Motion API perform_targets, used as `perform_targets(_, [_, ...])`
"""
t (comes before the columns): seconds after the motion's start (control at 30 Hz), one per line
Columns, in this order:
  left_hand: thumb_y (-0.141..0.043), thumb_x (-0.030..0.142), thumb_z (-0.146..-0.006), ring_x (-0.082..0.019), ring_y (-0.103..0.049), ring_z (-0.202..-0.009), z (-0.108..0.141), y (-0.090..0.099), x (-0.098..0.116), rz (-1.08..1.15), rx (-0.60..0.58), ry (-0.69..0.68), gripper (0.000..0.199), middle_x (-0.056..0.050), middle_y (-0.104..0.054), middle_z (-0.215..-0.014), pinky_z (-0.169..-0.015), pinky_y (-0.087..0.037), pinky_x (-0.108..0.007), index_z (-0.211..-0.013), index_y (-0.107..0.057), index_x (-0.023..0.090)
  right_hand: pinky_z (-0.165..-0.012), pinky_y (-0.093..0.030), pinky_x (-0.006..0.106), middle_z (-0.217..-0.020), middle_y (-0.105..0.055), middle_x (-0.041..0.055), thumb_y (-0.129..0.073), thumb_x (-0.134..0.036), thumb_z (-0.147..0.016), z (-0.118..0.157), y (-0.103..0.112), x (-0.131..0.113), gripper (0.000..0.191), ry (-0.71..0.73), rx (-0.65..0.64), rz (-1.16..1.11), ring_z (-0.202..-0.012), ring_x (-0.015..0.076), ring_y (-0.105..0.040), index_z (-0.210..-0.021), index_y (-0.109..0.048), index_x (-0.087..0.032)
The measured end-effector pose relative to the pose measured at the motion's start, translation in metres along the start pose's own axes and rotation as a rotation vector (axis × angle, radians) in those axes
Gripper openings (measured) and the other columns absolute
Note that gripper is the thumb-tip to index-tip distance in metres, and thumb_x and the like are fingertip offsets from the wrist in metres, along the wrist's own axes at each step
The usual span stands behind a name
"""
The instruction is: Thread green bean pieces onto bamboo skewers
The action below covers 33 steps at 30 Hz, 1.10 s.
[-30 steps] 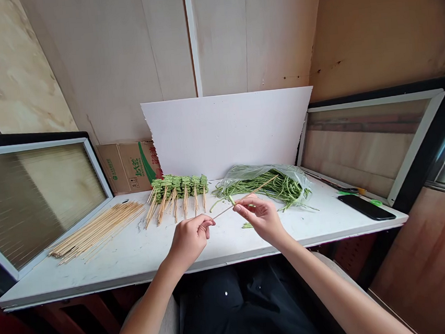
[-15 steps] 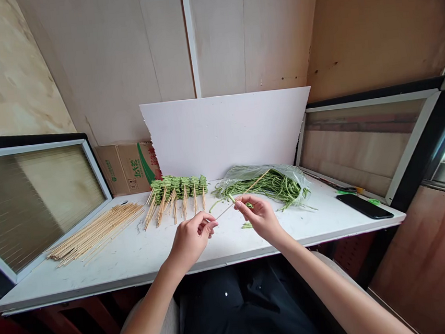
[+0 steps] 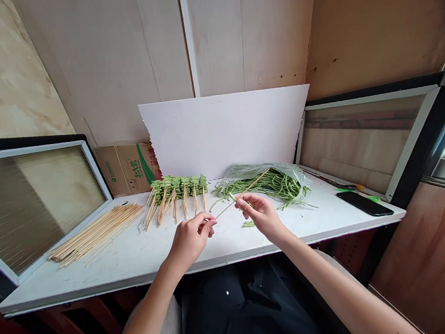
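Note:
My left hand (image 3: 192,241) is closed in a pinch on the lower end of a bamboo skewer (image 3: 224,209), which slants up to the right. My right hand (image 3: 261,216) is closed, thumb and fingertips on a short piece of green bean (image 3: 231,196) at the skewer's middle. Whether the skewer passes through that piece I cannot tell. The skewer's far end shows above my right hand. Below and partly behind the right hand lie cut bean pieces (image 3: 248,224). A long bean stretches across the table just behind both hands.
Loose skewers (image 3: 98,232) lie at left on the white table (image 3: 137,262). Several skewered bean bundles (image 3: 179,187) stand in a row behind. A clear plastic bag (image 3: 242,171) holds long green beans (image 3: 283,185). A black phone (image 3: 363,204) lies right; a cardboard box (image 3: 122,168) stands back left.
The view has shifted very slightly. Both hands keep nearly the same place and grip on the skewer and the bean piece.

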State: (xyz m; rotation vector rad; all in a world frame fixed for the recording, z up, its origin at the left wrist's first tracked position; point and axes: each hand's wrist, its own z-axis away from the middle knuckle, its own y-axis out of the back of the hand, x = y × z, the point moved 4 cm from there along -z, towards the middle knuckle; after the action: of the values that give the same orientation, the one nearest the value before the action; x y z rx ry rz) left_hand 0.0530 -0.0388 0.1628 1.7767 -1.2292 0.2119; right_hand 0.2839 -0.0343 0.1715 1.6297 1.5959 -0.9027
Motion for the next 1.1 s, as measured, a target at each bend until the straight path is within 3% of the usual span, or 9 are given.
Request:
perform_targets(0.47, [-0.059,0.039,-0.104,-0.015,-0.074,-0.067,0.001,-0.001,-0.002,0.006,-0.020,0.014,0.019,0.001,-0.075,-0.073,-0.070,-0.055,-0.025,-0.099,-0.069,0.023,-0.058,-0.043,0.028,-0.088,-0.068,0.0039,-0.080,-0.057,-0.087,-0.001,0.005,-0.011,0.038,-0.034,0.002,-0.075,-0.061,0.0110,-0.049,-0.093,-0.075,-0.020])
perform_targets(1.1, [-0.055,0.040,-0.105,-0.015,-0.072,-0.067,-0.001,-0.002,0.000,-0.012,-0.070,0.026,0.022,0.001,-0.075,-0.073,-0.069,-0.054,-0.026,-0.100,-0.068,0.024,-0.061,-0.043,0.030,-0.089,-0.069,0.0033,-0.078,-0.060,-0.087,-0.004,0.012,-0.008,0.041,-0.027,0.027,-0.042,-0.060,0.0111,-0.047,-0.095,-0.075,-0.021])
